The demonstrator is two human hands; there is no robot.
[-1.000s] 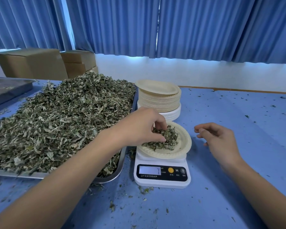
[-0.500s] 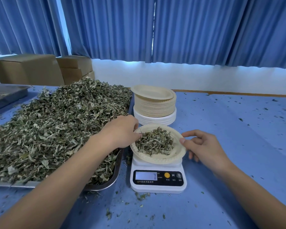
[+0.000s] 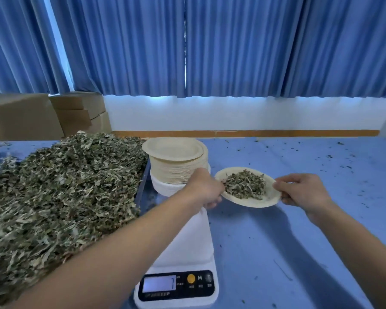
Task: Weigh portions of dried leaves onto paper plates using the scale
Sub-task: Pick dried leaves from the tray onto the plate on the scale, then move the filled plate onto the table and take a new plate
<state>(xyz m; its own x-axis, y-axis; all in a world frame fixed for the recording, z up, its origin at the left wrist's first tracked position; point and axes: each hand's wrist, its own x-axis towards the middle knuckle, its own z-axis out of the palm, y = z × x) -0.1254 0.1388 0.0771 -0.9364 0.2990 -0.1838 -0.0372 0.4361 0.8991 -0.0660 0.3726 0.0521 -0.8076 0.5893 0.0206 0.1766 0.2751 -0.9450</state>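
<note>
Leaf-filled plate (image 3: 255, 202) has left the scale (image 3: 187, 244), pinched between left hand (image 3: 202, 189) and right hand (image 3: 303, 192).

Scale (image 3: 193, 241) partly hidden (left forearm (image 3: 120, 253)); labels (image 3: 200, 286) unreadable.

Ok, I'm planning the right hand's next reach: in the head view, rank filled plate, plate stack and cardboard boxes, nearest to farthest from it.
1. The filled plate, right rim pinched by the right hand.
2. The plate stack, to the left, beyond that plate.
3. The cardboard boxes, far left by the wall.
</note>
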